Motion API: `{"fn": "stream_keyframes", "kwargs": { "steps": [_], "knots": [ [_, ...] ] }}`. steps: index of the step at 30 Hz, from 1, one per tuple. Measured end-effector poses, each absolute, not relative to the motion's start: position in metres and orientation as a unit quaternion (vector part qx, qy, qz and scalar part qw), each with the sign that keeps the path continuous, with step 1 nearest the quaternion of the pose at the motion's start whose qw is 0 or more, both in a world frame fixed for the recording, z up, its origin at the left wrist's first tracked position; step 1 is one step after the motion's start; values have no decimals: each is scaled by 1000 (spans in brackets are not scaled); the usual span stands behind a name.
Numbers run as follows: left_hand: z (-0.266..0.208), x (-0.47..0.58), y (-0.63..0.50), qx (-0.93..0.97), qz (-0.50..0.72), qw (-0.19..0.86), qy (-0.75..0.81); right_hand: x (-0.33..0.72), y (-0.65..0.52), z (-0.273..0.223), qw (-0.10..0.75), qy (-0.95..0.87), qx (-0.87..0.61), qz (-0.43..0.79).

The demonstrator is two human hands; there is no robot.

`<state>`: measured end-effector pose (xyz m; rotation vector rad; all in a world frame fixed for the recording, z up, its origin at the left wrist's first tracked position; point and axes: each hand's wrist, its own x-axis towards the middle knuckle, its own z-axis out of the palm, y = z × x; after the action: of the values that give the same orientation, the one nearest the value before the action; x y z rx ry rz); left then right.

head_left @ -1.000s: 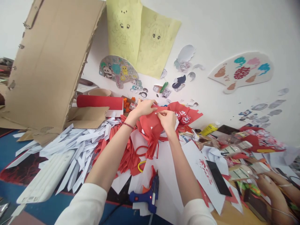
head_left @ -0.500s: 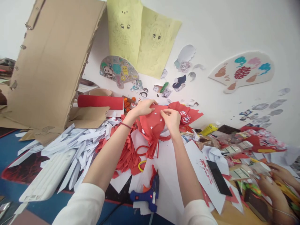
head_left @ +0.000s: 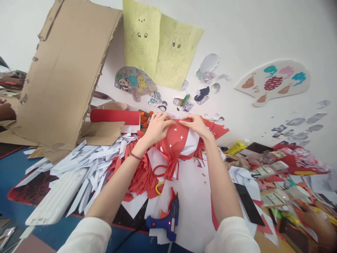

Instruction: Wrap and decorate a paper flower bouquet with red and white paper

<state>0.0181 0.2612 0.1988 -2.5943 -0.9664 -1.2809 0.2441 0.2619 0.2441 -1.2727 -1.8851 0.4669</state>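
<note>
Both hands are at a red paper piece with small white star shapes, standing over a bunch of red strips. My left hand pinches its upper left edge between thumb and fingers. My right hand has thumb and finger together at the top edge, a little apart from the left fingertips. Below the right hand a white surface shows beside the red. Red fringed paper sticks out behind my right hand. Cut red strips are heaped under my left forearm.
A blue hot glue gun with a lit red light lies in front. White strips and a cardboard panel are at left. A phone, bottles and another person's hand are at right. Yellow-handled scissors lie near the strips.
My right hand has moved up from the red paper's face to its top edge, and more white shows below it. Another person's hand has appeared at the far left edge.
</note>
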Motion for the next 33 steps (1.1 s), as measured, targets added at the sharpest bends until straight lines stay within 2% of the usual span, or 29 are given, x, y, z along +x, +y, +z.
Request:
{"fn": "stream_keyframes", "kwargs": {
  "steps": [4,7,33],
  "knots": [
    [180,14,241,-853,-411,179,-268,245,262,240,412,-737,-497,200],
    [174,16,235,-851,-387,223,-278,245,263,236,425,-731,-493,207],
    [178,17,232,-854,-338,228,-323,242,254,237,433,-719,-492,230]
  ]
}}
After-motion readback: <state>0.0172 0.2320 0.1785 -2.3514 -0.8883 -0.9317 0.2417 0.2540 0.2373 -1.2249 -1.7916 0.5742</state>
